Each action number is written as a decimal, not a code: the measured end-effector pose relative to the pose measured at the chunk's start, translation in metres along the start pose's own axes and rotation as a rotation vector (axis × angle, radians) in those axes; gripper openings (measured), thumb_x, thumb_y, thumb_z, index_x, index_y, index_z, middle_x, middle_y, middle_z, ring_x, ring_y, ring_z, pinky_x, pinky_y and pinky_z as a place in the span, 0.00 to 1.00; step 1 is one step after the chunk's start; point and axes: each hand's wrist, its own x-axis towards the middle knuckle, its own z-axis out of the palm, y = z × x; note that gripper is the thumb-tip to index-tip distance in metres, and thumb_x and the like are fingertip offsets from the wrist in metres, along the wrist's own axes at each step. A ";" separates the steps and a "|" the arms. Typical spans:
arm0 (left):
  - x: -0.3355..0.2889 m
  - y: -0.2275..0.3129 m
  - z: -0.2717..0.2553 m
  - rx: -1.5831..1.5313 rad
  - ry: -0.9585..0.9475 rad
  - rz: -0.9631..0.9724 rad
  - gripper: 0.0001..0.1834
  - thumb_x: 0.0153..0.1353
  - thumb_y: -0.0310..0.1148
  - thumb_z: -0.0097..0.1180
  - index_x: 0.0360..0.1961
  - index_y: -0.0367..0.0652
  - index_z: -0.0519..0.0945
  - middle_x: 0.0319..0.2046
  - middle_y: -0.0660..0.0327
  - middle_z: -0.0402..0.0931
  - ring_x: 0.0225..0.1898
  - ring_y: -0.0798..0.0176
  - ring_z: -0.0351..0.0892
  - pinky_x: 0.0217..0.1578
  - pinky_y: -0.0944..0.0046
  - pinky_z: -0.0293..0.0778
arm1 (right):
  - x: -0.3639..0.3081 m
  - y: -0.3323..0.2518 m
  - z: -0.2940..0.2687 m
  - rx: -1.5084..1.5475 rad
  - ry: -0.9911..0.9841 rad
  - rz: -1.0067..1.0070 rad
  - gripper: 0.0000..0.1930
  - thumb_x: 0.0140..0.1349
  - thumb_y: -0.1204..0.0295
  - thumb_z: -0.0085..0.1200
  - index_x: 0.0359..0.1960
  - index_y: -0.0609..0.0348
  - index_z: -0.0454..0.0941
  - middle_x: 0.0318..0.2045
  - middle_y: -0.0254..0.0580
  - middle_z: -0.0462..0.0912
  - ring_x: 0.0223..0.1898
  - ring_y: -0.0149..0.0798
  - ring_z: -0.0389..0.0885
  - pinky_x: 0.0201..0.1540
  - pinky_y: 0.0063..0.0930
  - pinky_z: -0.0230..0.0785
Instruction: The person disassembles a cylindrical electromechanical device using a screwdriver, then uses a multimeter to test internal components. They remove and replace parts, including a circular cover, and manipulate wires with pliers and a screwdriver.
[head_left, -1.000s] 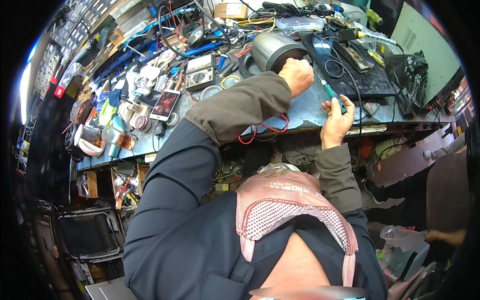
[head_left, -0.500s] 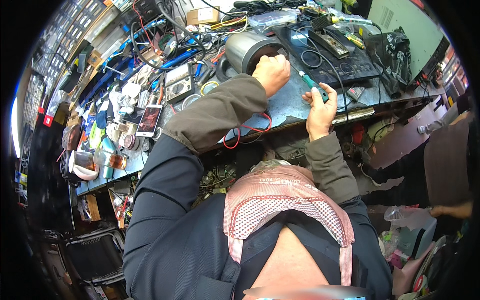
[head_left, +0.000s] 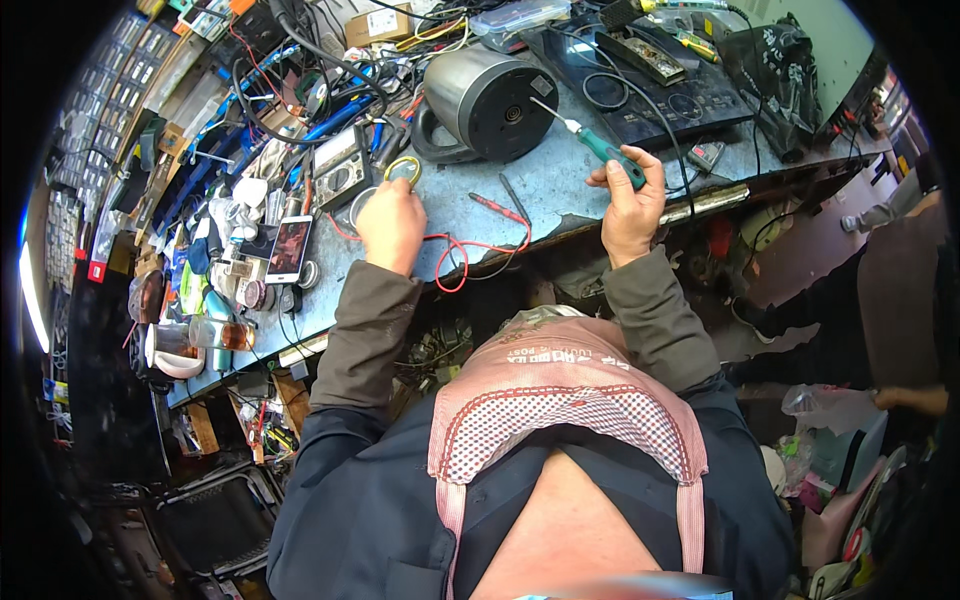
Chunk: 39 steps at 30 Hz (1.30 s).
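Presently, the right hand (head_left: 632, 212) has its fingers closed around a green-handled screwdriver (head_left: 607, 156), whose tip points toward the base of a metal kettle (head_left: 455, 92). This kettle lies sideways on the table (head_left: 562, 196). The left hand (head_left: 393, 225) is at a yellow ring (head_left: 414, 163); its grip I cannot tell.

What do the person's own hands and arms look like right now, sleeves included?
The left hand and right hand are bare, without gloves. Plain brownish-grey lower sleeves cover the forearms to the wrists; above them, the jacket sleeves are dark blue.
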 end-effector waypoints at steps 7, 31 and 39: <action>0.076 0.040 -0.016 -0.400 0.264 0.222 0.31 0.60 0.30 0.71 0.66 0.40 0.81 0.61 0.48 0.82 0.61 0.42 0.84 0.60 0.52 0.82 | -0.001 0.001 0.009 -0.074 -0.008 0.020 0.13 0.76 0.77 0.64 0.58 0.59 0.78 0.40 0.38 0.87 0.35 0.30 0.87 0.43 0.27 0.83; 0.149 0.100 0.038 -0.454 0.180 0.398 0.37 0.51 0.35 0.78 0.65 0.50 0.83 0.66 0.59 0.84 0.73 0.47 0.77 0.75 0.39 0.66 | 0.000 -0.074 0.049 -0.973 -0.357 -0.518 0.17 0.74 0.69 0.65 0.59 0.62 0.79 0.50 0.60 0.85 0.47 0.58 0.88 0.47 0.45 0.80; 0.143 0.102 0.034 -0.466 0.159 0.400 0.38 0.52 0.36 0.78 0.67 0.50 0.82 0.68 0.57 0.83 0.73 0.47 0.76 0.76 0.39 0.64 | 0.006 -0.071 0.050 -0.838 -0.231 -0.587 0.24 0.66 0.69 0.73 0.60 0.56 0.78 0.54 0.54 0.81 0.51 0.60 0.84 0.51 0.45 0.79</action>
